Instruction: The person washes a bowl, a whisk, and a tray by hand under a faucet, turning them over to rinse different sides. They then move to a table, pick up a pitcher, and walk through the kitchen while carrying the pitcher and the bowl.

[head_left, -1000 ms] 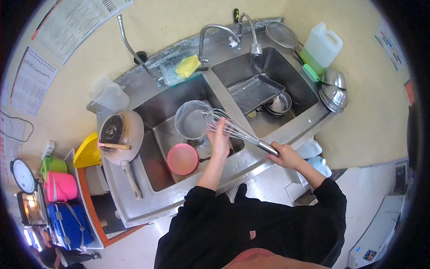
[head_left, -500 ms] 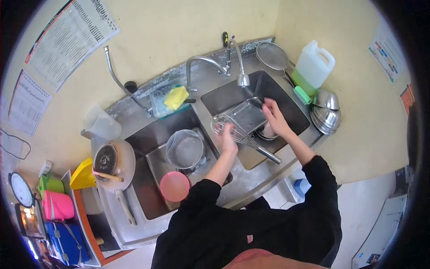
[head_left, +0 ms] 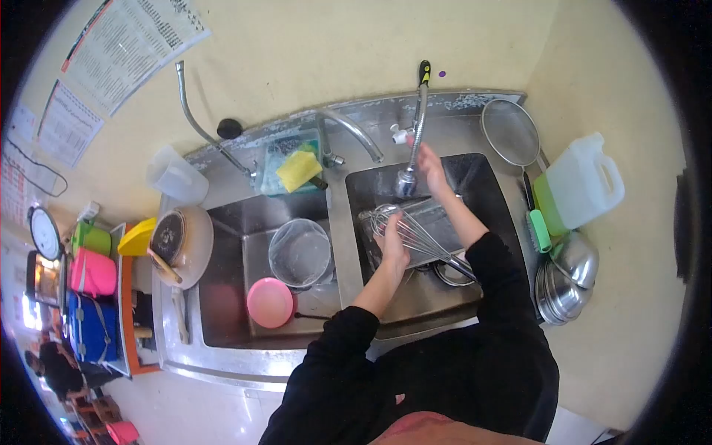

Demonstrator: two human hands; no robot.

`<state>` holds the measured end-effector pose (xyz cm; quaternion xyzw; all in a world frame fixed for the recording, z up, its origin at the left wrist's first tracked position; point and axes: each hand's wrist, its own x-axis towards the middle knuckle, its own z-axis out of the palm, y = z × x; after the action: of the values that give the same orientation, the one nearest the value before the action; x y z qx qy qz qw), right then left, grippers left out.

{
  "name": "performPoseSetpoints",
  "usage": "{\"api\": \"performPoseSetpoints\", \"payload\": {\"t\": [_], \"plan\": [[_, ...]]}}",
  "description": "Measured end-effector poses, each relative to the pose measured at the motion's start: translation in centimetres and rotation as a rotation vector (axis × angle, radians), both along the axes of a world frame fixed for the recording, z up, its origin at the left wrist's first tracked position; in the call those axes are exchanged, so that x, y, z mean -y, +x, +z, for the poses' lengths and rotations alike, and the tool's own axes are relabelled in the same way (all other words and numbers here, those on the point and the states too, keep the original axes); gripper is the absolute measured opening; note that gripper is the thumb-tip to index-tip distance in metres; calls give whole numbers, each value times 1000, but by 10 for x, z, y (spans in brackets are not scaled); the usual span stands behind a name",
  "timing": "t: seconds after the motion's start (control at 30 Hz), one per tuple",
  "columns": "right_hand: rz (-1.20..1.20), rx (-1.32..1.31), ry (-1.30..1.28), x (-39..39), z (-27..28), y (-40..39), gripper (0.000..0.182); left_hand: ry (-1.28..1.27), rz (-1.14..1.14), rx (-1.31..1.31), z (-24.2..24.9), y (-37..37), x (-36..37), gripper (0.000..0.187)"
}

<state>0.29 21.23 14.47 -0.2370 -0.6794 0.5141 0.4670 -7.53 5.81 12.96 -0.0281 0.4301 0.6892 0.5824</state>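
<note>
My left hand (head_left: 394, 246) is closed around the wires of a metal whisk (head_left: 426, 241), over the right sink basin (head_left: 386, 300). The whisk's handle slants down to the right, toward my right sleeve. Beside the faucet hose (head_left: 419, 126), my right hand (head_left: 433, 170) reaches up with fingers stretched toward the white-tipped tap handle (head_left: 401, 135); it holds nothing that I can see. The spray head (head_left: 406, 182) hangs just left of that hand. Under the whisk, a clear rectangular tray (head_left: 445, 222) lies in the basin, with a round metal-rimmed item (head_left: 454, 276) partly hidden below.
In the left basin are a clear round container (head_left: 300, 254) and a pink bowl (head_left: 270, 302). A yellow sponge (head_left: 300, 170) rests on a tub behind. At right stand a strainer (head_left: 510, 133), a jug of green liquid (head_left: 582, 185), a green brush (head_left: 538, 231) and steel bowls (head_left: 565, 285).
My right hand has left the tray and risen to the faucet. My left hand still holds the whisk, now lower in the basin. The camera view has shifted.
</note>
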Motion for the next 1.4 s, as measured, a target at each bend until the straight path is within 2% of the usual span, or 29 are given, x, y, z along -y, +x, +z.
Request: {"api": "performPoseSetpoints", "payload": {"t": [0.07, 0.17, 0.2, 0.3, 0.37, 0.4, 0.47, 0.5, 0.53, 0.57, 0.6, 0.67, 0.7, 0.73, 0.83, 0.93, 1.03, 1.13, 1.23, 1.3, 1.37, 1.4], "plan": [[-114, 283, 260, -32, -8, -3, 53, -11, -22, -9, 2, 1, -4, 31], [-432, 765, 720, -60, -29, -35, 55, -70, -7, 7, -1, 2, -15, 38], [-424, 796, 747, -70, -29, -41, 55, -82, -17, -19, -1, 4, -16, 25], [-341, 914, 776, -87, -33, -40, 54, -57, -47, -43, 5, 13, -18, 25], [-235, 992, 751, -105, -32, -32, 52, -53, -55, -37, 0, 18, -19, 35], [-240, 751, 774, -107, -39, -21, 44, -78, -36, -27, 1, 21, -18, 39], [-273, 740, 206, -45, -15, 7, 29, -70, -23, -55, -7, 23, -19, 52], [-183, 755, 108, -26, -40, 27, 25, -31, -22, 2, -17, 21, -21, 53], [40, 754, -634, 12, -19, 34, 32, 6, -21, 58, -28, 17, -21, 53], [270, 652, -676, 50, -14, 41, 43, 49, -17, 116, -41, 16, -26, 54], [243, 599, -475, 84, -23, 44, 49, -15, 29, 152, -62, 15, -31, 57], [94, 657, -219, 110, -45, 45, 55, -39, 65, 64, -71, 16, -34, 55], [-27, 766, -169, 117, -60, 44, 57, -59, 80, 15, -75, 16, -31, 54], [-151, 870, -110, 121, -60, 41, 59, -18, 168, -201, -81, 16, -32, 56], [-211, 1181, 7, 133, -49, 45, 62, 57, 158, -275, -97, 13, -20, 44], [-281, 1183, 126, 146, -34, 52, 65, 200, -88, -672, -78, 13, 9, 28], [-269, 1145, 246, 163, -32, 55, 68, 32, -83, -910, -104, 4, 13, 17], [-391, 1007, 317, 176, -50, 54, 66, 22, 24, -772, -116, 8, 6, 15], [-396, 1010, 291, 180, -47, 54, 65, -23, -131, -540, -102, 7, 10, 17], [-372, 1045, 295, 178, -39, 54, 64, -15, 162, -812, -100, 17, 7, 20], [-352, 1101, 299, 179, -31, 56, 62, 40, 287, -992, -87, 19, 9, 23], [-345, 1140, 308, 179, -28, 58, 61, 96, 266, -1036, -77, 16, 8, 26]]}}
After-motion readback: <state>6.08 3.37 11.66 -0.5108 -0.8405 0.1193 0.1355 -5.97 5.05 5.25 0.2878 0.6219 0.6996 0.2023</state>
